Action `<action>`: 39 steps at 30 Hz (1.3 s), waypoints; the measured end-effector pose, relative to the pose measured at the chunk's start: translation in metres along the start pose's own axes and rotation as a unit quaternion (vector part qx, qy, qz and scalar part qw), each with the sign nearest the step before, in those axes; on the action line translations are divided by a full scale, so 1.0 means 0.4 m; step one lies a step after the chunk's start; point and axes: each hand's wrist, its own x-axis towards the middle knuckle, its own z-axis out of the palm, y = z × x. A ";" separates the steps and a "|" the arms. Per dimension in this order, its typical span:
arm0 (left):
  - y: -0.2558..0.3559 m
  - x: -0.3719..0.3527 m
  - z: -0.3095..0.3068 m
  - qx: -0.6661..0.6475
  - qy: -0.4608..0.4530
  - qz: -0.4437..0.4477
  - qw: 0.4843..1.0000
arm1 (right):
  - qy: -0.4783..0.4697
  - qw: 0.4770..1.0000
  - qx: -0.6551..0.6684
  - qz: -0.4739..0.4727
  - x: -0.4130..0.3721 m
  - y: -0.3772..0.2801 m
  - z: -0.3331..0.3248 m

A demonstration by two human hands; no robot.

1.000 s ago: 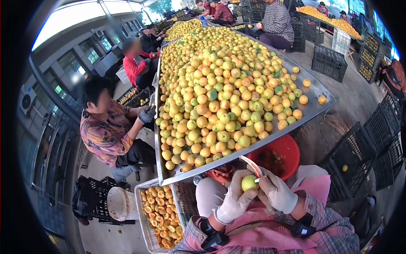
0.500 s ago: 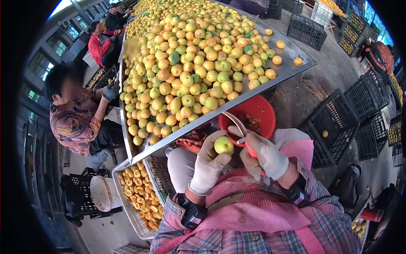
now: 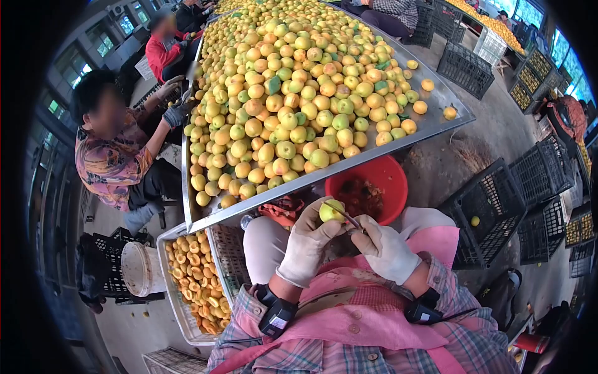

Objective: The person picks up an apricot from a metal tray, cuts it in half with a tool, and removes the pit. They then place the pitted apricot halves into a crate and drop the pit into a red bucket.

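Note:
My left hand, in a white glove, grips a yellow-green apricot between thumb and fingers above my lap. My right hand, gloved too, is closed around a curved-bladed knife, whose red handle is now mostly hidden by the fingers. The blade lies against the apricot's right side, with the tip over the fruit. Just beyond my hands, a red basin holds dark scraps. A metal table heaped with whole apricots rises in front of me.
At my left stands a white crate of halved apricots, beside a white bucket. A person in a patterned shirt works at the table's left side. Black crates stand on the floor at right.
My right hand has brought the knife from just beyond the apricot onto its right side, turning the blade across it. The other person's hands have shifted. The view has tilted slightly.

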 end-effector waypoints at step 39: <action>0.044 -0.020 0.100 0.073 -0.004 0.050 0.996 | 0.040 0.994 -0.062 -0.084 0.012 -0.007 -0.008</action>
